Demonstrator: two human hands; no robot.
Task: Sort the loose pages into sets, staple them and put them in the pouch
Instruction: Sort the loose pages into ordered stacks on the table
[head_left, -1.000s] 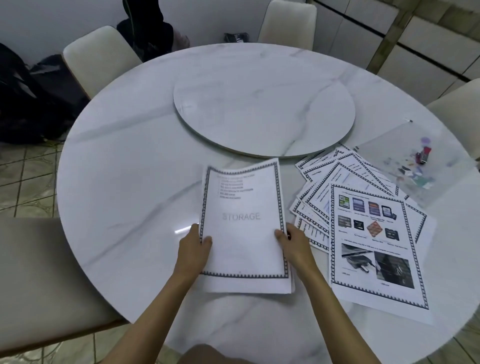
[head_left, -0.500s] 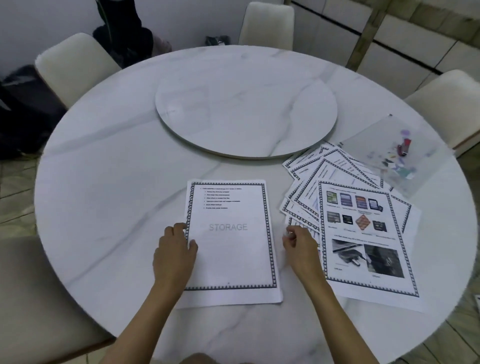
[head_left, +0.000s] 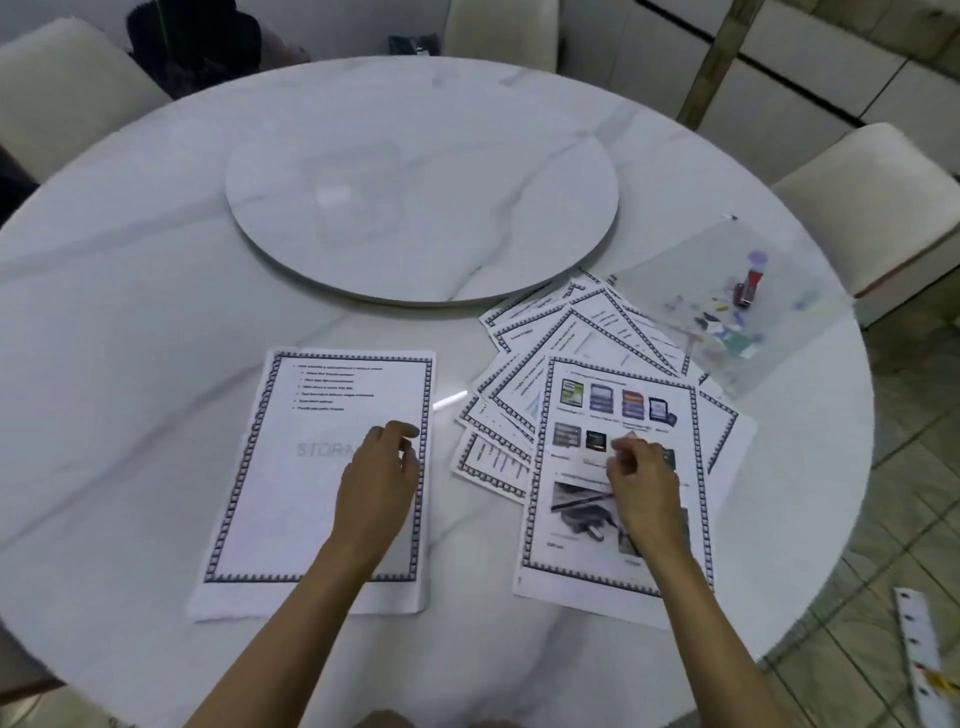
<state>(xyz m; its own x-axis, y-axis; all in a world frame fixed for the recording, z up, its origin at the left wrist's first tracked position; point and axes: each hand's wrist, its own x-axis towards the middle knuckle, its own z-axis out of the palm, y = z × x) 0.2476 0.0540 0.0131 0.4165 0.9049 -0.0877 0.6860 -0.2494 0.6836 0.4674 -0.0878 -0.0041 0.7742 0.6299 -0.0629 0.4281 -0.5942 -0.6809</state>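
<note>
The round table (head_left: 130, 322) fills the frame, with a turntable (head_left: 421, 208) at upper centre. The loose pages (head_left: 587, 332) are fanned at centre right, a picture page (head_left: 613, 376) lying on top of them. At lower centre left lies one squared set (head_left: 291, 499), its top sheet marked STORAGE. The clear pouch (head_left: 691, 280) lies flat at the upper right, its near edge over the far tips of the fan, and holds a small red thing (head_left: 748, 288), perhaps the stapler. The left hand (head_left: 376, 478) is over the right side of the set, fingers loosely curled and holding nothing. The right hand (head_left: 641, 483) is over the middle of the picture page with fingers bent; blur hides whether it pinches the sheet. Sorting looks to be the step in hand: one set is gathered, and nothing looks stapled or pouched. The next move likely calls for lifting only the top sheet off the fan without dragging those beneath.
</note>
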